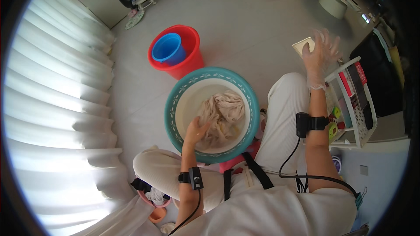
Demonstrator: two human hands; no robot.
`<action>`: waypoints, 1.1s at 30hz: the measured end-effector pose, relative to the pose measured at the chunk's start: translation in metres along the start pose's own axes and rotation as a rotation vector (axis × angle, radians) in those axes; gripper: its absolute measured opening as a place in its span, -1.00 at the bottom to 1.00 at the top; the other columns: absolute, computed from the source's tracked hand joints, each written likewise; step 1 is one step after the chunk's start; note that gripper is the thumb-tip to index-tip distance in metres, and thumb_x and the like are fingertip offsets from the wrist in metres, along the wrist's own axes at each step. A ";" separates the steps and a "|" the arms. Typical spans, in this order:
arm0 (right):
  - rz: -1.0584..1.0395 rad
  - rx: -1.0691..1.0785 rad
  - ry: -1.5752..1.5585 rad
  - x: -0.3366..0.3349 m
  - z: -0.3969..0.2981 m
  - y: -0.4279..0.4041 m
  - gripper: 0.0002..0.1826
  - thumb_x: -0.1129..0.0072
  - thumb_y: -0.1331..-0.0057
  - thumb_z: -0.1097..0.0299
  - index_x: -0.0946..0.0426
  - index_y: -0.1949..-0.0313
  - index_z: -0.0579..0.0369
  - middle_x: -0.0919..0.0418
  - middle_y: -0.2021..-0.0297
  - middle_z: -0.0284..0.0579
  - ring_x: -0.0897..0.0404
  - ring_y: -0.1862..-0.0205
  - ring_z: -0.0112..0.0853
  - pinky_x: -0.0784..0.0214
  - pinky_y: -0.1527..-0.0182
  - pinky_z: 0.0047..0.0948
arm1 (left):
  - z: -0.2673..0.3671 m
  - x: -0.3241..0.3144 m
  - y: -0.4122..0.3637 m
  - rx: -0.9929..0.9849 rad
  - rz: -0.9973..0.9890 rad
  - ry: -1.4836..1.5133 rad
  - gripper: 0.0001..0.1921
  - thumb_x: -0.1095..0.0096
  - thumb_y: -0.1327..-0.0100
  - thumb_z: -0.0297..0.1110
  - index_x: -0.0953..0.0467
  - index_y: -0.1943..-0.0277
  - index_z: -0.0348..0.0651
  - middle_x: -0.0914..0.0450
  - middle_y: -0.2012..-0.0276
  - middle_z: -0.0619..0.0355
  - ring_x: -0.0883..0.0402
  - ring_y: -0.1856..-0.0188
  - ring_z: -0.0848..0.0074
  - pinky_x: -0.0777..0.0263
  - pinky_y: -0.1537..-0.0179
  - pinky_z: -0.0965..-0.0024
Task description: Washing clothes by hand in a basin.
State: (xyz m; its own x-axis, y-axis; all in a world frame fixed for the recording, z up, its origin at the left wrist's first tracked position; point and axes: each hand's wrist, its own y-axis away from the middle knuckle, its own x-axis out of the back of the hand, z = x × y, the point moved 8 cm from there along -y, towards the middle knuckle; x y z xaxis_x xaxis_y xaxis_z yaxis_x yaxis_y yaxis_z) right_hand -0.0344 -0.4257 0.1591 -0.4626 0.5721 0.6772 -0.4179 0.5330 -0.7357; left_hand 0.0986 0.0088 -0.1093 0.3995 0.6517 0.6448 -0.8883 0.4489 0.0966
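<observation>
A teal-rimmed plastic basin point(171, 105) with a white inside stands between my knees. Wet beige cloth point(229, 106) lies bunched in its water, with a yellowish patch near the middle. My left hand point(197, 131) is in the basin at the cloth's left side and touches it. Its fingertips are partly hidden, so I cannot tell whether they grip. Raised beyond my right knee, my right hand point(316, 50) wears a clear plastic glove and holds a flat, pale rectangular object point(299, 46) by the thumb. Its other fingers are spread and blurred.
A red bucket point(193, 59) with a smaller blue bucket point(169, 49) inside stands beyond the basin. On the right is a white storage cart point(362, 131) with several items. A white curtain point(62, 105) hangs left. A pink basin point(146, 198) of clothes sits by my left leg.
</observation>
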 end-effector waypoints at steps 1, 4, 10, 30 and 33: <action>0.003 0.006 -0.003 0.005 0.009 -0.001 -0.45 -0.23 -0.10 0.22 -0.40 -0.13 -0.25 -0.26 -0.28 -0.19 0.01 -0.41 0.05 0.18 -0.25 0.49 | -0.005 0.003 0.001 0.002 0.006 0.004 -0.46 -0.34 -0.14 -0.24 -0.43 -0.03 -0.55 -0.63 0.29 -0.06 -0.61 0.26 0.47 -0.47 0.23 0.42; -0.109 -0.078 0.256 0.001 0.059 -0.003 -0.39 -0.24 -0.11 0.19 -0.36 -0.21 -0.31 -0.18 -0.34 -0.24 0.01 -0.41 0.04 0.08 -0.22 0.41 | 0.001 -0.003 -0.001 0.107 -0.092 0.084 -0.43 -0.35 -0.14 -0.22 -0.41 -0.05 -0.56 -0.63 0.28 -0.08 -0.62 0.26 0.46 -0.47 0.23 0.42; -0.134 -0.132 -0.011 -0.027 0.091 0.014 -0.41 -0.22 -0.13 0.20 -0.37 -0.20 -0.32 -0.21 -0.32 -0.27 -0.06 -0.39 -0.07 0.08 -0.27 0.28 | 0.008 -0.004 0.001 0.154 -0.147 0.100 -0.41 -0.34 -0.14 -0.21 -0.40 -0.07 -0.56 -0.63 0.22 -0.17 -0.64 0.22 0.37 -0.48 0.20 0.38; 0.091 -0.118 -0.178 -0.018 0.070 0.018 -0.53 -0.24 -0.02 0.27 -0.50 0.00 -0.30 -0.39 -0.13 -0.53 -0.31 -0.20 -0.24 0.10 -0.19 0.37 | 0.011 -0.009 0.006 0.028 -0.126 0.112 -0.45 -0.35 -0.17 -0.20 -0.42 -0.02 -0.55 -0.61 0.25 -0.09 -0.59 0.20 0.43 -0.45 0.18 0.35; 0.119 -0.083 -0.221 -0.015 0.064 0.016 -0.55 -0.25 -0.01 0.28 -0.51 0.03 -0.26 -0.42 -0.08 -0.50 -0.33 -0.18 -0.24 0.07 -0.18 0.33 | 0.013 -0.009 0.006 0.032 -0.139 0.076 -0.48 -0.34 -0.17 -0.21 -0.43 -0.01 -0.52 -0.62 0.24 -0.11 -0.61 0.19 0.38 -0.45 0.16 0.33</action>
State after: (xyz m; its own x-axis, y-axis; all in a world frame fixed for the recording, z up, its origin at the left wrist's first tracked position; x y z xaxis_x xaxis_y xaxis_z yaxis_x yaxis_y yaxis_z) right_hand -0.0845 -0.4659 0.1364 -0.6684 0.4885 0.5610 -0.2886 0.5248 -0.8008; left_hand 0.0863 -0.0019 -0.1051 0.5341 0.6293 0.5645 -0.8295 0.5189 0.2064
